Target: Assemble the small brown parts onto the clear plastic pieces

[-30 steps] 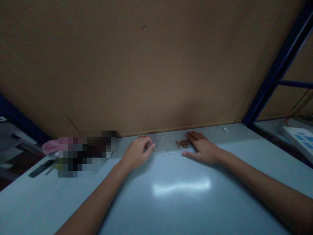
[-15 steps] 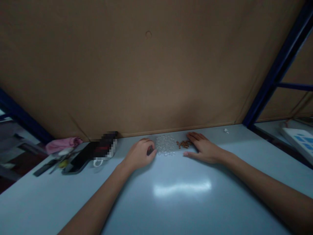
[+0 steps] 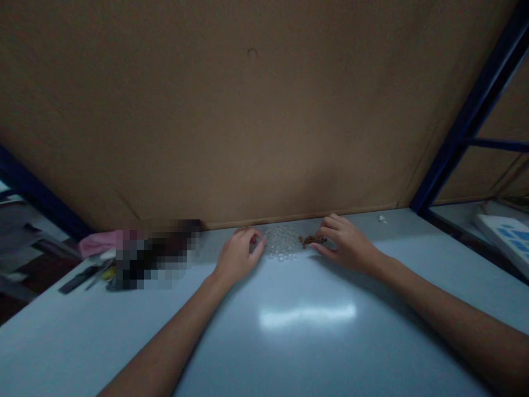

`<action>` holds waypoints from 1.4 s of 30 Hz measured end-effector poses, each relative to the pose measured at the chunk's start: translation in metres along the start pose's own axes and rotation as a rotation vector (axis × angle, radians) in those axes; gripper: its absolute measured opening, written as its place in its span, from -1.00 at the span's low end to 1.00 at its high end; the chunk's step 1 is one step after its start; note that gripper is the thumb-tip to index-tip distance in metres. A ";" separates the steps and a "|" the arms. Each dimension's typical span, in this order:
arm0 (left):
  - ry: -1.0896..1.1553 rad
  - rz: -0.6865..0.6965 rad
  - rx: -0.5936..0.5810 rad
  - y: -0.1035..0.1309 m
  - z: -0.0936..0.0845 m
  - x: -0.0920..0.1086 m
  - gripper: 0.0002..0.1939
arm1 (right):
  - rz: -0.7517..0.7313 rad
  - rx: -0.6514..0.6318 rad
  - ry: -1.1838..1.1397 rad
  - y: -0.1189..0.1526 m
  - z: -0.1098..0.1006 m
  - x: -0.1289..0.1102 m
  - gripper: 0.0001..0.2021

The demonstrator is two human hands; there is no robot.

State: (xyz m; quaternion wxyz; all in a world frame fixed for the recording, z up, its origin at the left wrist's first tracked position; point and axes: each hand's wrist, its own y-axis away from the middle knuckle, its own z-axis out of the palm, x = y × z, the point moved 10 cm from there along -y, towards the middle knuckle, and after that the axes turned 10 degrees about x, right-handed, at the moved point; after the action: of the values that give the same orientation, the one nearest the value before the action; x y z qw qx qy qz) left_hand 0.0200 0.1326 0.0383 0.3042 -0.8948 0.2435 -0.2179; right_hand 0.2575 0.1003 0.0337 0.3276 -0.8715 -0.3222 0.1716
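A patch of small clear beads (image 3: 281, 242) lies on the pale table (image 3: 231, 342) near the back board. Just right of it is a small heap of brown beads (image 3: 309, 240). My left hand (image 3: 239, 251) rests at the left edge of the clear beads, fingers bent and thumb apart, with a gap between them. Beside the brown beads is my right hand (image 3: 343, 242), its fingers curved and its thumb apart, reaching round the heap's right side. No held thing shows in either hand, though the curled fingers partly hide their tips.
Behind the table stands a brown board (image 3: 264, 127) between blue frame posts (image 3: 458, 121). At the left lie a pink cloth (image 3: 97, 243), a dark narrow object (image 3: 76, 281) and pixelated items. A small white scrap (image 3: 382, 219) is at the back right; a white-and-blue object (image 3: 506, 237) sits farther right.
My right hand has lifted slightly from lying flat, and its fingers have drawn in and curved beside the brown beads. My left hand's thumb and fingers have shifted slightly upward in view.
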 end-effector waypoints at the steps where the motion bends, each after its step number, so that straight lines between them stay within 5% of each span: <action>1: 0.016 -0.002 0.052 -0.001 -0.005 0.003 -0.83 | -0.002 0.000 -0.006 0.000 0.000 -0.001 -0.80; 5: 0.152 0.019 0.183 0.004 -0.014 0.029 -0.86 | 0.012 -0.058 -0.015 0.005 0.011 0.001 -0.83; 11: 0.284 0.188 0.105 0.017 -0.003 0.074 -0.88 | 0.049 -0.119 0.000 0.009 0.024 0.005 -0.87; 25: 0.310 0.218 0.135 0.017 -0.010 0.079 -0.88 | 0.121 -0.079 0.045 0.007 0.019 0.005 -0.86; 30: 0.308 0.227 0.130 0.018 -0.010 0.082 -0.88 | 0.164 0.006 -0.219 0.003 0.008 -0.007 -0.90; 35: 0.302 0.274 0.134 0.020 -0.011 0.091 -0.87 | 0.369 0.055 -0.599 0.005 0.003 -0.026 -0.90; 42: 0.308 0.329 0.158 0.022 -0.014 0.101 -0.85 | 0.435 0.076 -0.693 0.010 0.006 -0.035 -0.86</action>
State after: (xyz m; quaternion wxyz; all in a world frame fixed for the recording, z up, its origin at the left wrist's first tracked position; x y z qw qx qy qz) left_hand 0.0845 0.0536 0.0583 0.3640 -0.7727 0.4116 -0.3178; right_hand 0.2331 0.0738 0.0258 0.1879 -0.7970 -0.2151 0.5322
